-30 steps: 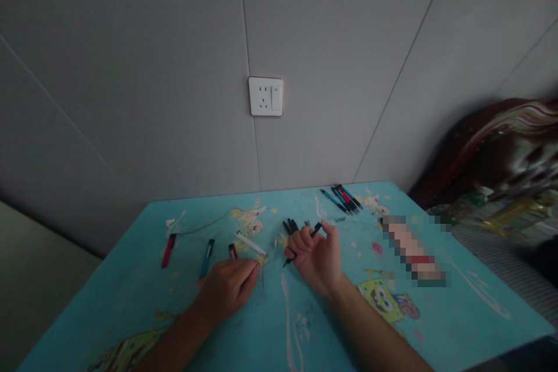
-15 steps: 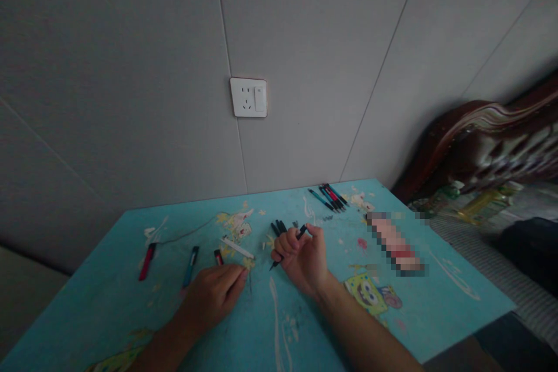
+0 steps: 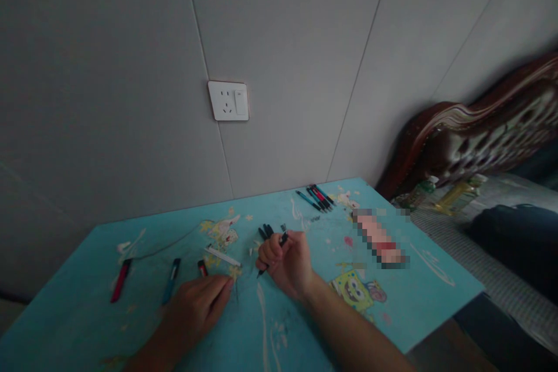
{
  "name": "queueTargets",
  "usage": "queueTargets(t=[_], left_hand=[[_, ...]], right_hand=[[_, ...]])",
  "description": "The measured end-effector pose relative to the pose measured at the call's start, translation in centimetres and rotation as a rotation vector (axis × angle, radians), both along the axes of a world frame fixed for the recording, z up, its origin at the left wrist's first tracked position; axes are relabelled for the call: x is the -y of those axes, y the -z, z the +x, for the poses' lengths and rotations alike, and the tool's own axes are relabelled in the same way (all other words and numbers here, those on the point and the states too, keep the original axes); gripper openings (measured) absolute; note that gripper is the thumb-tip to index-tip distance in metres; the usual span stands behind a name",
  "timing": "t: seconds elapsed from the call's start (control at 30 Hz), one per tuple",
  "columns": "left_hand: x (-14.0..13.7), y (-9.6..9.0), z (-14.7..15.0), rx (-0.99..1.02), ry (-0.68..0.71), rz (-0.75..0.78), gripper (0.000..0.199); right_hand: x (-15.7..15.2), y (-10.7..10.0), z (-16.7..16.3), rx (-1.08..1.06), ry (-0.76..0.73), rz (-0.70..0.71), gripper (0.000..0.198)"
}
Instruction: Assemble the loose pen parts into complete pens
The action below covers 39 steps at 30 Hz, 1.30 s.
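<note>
My right hand (image 3: 285, 261) is curled palm-up around a slim dark pen (image 3: 284, 239); its pointed end comes out below the fingers toward the table. Left of it, my left hand (image 3: 198, 305) rests low over the table with thumb and fingers pressed together. What that hand holds, if anything, I cannot make out; a thin dark line shows by its fingertips. Just beyond it lie a small black-and-red case (image 3: 202, 268), partly hidden, and a white stick (image 3: 223, 256). Several dark pen parts (image 3: 265, 232) lie behind my right hand.
The blue cartoon-print table (image 3: 143, 325) meets a grey wall with a socket (image 3: 229, 101). A red case (image 3: 121, 281) and a blue case (image 3: 171, 281) lie at left. Several pens (image 3: 317, 197) are grouped at the back. A blurred-out item (image 3: 378, 238) lies right; bottles (image 3: 462, 195) stand beyond.
The view has turned slightly right, so the table and wall sit farther left. My right hand still grips the pen, and both hands keep nearly the same pose.
</note>
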<state>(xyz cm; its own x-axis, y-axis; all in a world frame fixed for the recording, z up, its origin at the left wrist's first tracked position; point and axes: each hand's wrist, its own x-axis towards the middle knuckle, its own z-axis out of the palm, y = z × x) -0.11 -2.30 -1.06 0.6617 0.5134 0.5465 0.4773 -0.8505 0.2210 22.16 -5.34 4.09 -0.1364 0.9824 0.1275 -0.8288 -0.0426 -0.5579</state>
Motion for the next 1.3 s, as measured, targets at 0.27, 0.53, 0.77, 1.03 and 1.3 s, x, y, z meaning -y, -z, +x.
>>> queueTargets(t=[0.27,0.53,0.77,1.03,1.3], left_hand=[[-0.2,1.0,-0.4,-0.045,0.007,-0.044,0.019],[-0.5,0.4,-0.1,0.065,0.014,0.071,0.021],[-0.4,1.2,-0.4,0.003,-0.016,0.065,0.015],[-0.5,1.1,-0.6,-0.035,-0.038,0.035,0.016],[-0.4,1.0,-0.7,-0.074,-0.051,0.051,0.015]], right_hand=[[-0.2,0.8,-0.5,0.351,0.006,0.031,0.03],[-1.6,-1.2,4.7,1.165,0.634,0.25,0.024],[-9.4,-4.1,18.3,1.928,0.729,-0.141,0.026],[-14.2,-0.5,24.4,2.164,0.582,-0.451,0.031],[-15.9,1.9,25.7,2.308,0.463,-0.518,0.03]])
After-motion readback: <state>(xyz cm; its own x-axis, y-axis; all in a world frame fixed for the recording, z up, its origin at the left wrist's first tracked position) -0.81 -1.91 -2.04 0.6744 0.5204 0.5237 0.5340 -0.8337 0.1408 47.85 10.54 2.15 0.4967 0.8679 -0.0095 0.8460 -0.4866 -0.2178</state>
